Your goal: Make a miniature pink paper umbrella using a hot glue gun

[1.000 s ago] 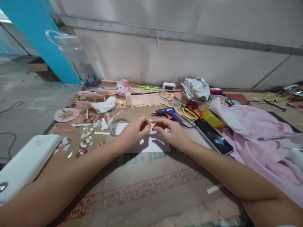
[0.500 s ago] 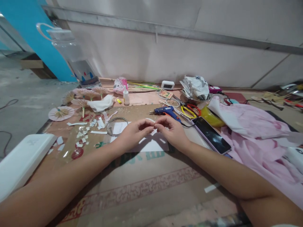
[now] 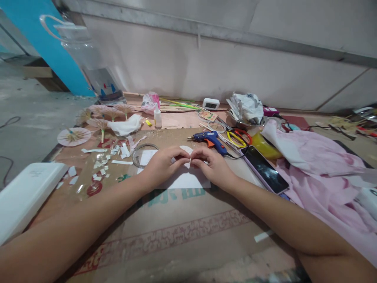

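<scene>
My left hand (image 3: 167, 163) and my right hand (image 3: 211, 165) meet fingertip to fingertip above a white sheet of paper (image 3: 185, 181). Thumb and forefinger are pinched together on each; a tiny pale bit shows between the tips, too small to name. Just behind the fingers a pale round disc (image 3: 186, 150) is partly visible; whether it is held or lies on the paper I cannot tell. Left of my left hand a coil of thin wire (image 3: 136, 157) overlaps the sheet. A blue glue gun (image 3: 207, 138) lies beyond my right hand.
Small paper umbrellas (image 3: 74, 136) stand and lie at the left, near paper scraps (image 3: 101, 165) and a white power bank (image 3: 32, 200). A small glue bottle (image 3: 157, 117) is at the back. Pliers (image 3: 235, 138), a phone (image 3: 265, 169) and pink cloth (image 3: 315, 177) lie right.
My fingertips stay together, turned slightly. The pale disc behind them shows more now. The whole view has shifted a little.
</scene>
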Available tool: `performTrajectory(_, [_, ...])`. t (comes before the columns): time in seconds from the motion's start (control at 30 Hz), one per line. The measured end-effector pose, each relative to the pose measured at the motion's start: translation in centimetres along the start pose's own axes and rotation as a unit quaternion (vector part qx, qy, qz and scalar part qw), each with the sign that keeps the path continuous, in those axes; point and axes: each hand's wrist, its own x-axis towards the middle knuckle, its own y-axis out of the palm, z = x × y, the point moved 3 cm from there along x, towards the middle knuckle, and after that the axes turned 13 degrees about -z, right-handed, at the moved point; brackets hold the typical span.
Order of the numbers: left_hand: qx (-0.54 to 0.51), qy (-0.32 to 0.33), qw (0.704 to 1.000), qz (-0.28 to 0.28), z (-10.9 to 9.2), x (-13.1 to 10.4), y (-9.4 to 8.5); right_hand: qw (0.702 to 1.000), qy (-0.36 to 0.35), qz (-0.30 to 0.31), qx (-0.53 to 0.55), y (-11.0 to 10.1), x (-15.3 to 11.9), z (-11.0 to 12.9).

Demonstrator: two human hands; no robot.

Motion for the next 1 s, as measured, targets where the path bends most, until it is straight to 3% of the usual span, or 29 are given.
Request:
performTrajectory(0.2, [0.054,-0.020,0.992,-0.108,1.4,1.0,-1.9,0.998,-0.012,-0.030,-0.049,-0.8,0.6,-0.3])
performTrajectory(0.4, [0.095,0.027,0.988,-0.117,2.1,1.6,-2.8,0.996,0.061,-0.060,0.032,-0.8,0.8,-1.4])
performTrajectory(0.53, [0.075,-0.028,0.980,-0.181,2.9,2.0,-3.9,0.994,0.075,-0.066,0.049,-0.9,0.8,-1.3])
performTrajectory(0.73, [0.006,-0.115,0.943,-0.313,6.4,2.9,-6.8,0.987,0.086,-0.086,0.109,-1.1,1.1,-1.5])
performTrajectory(0.83, [-0.021,-0.144,0.936,-0.319,7.4,3.0,-7.2,0.981,0.108,-0.091,0.130,-1.1,1.3,-1.8])
performTrajectory(0.9, [-0.020,-0.138,0.946,-0.294,7.1,3.0,-6.8,0.981,0.117,-0.083,0.133,-1.1,1.3,-1.9])
performTrajectory(1.0, [0.054,-0.031,0.970,-0.233,5.0,2.7,-5.4,0.985,0.104,-0.079,0.114,-1.0,1.3,-1.8])
